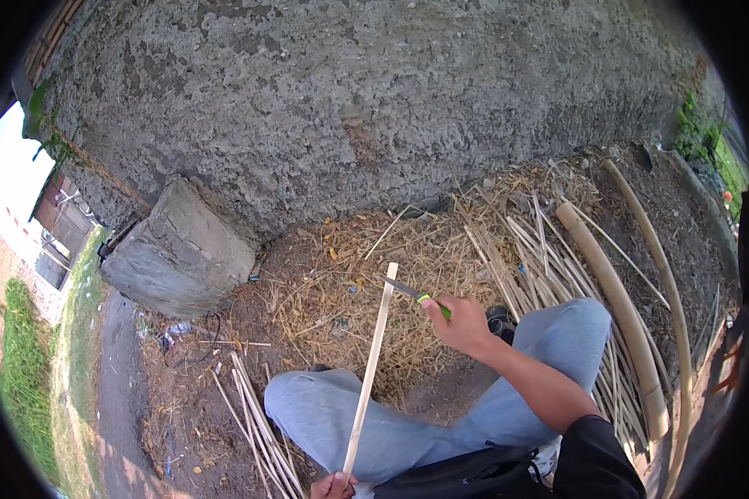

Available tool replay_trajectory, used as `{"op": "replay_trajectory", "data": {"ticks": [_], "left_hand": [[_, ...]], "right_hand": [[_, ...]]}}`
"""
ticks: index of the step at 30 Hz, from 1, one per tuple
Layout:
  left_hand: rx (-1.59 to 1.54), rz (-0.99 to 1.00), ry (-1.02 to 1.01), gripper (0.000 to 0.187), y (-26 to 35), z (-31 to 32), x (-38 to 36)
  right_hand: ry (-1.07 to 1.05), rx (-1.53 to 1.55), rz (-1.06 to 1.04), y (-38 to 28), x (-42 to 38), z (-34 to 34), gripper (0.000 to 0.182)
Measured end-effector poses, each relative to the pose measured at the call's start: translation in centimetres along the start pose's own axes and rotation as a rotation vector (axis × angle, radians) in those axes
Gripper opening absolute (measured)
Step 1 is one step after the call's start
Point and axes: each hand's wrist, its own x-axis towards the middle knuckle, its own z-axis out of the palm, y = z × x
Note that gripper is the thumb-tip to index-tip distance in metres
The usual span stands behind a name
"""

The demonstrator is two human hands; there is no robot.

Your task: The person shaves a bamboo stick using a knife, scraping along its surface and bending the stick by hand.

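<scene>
Dirt ground (200,441): wood shavings (341,308), split strips (245,416), poles (628,324).

You have open room low over the shavings (333,295).
Wall (349,108) blocks far, block (183,254) left, poles (620,308) right.

Pale flat strip (370,366), upright; green-handled knife (424,299) across.

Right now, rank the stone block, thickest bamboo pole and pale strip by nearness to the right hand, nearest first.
1. Pale strip, just left of the right hand
2. Thickest bamboo pole, on its right
3. Stone block, far left
</scene>
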Motion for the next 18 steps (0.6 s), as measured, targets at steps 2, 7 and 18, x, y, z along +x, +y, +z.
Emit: {"op": "replay_trajectory", "data": {"ticks": [2,7,18], "left_hand": [[0.039,0.016,0.028,0.04,1.7,1.3,1.1],[-0.145,-0.002,0.011,0.028,6.5,3.9,4.8],[0.002,-0.008,-0.196,0.033,11.0,6.9,9.8]], "right_hand": [[-0.087,0.058,-0.13,-2.0,-2.2,-0.1,0.04],[-0.065,0.252,-0.02,-1.3,-1.5,0.3,0.043],[-0.15,0.518,0.183,-1.7,-0.8,-1.0,0.043]]}}
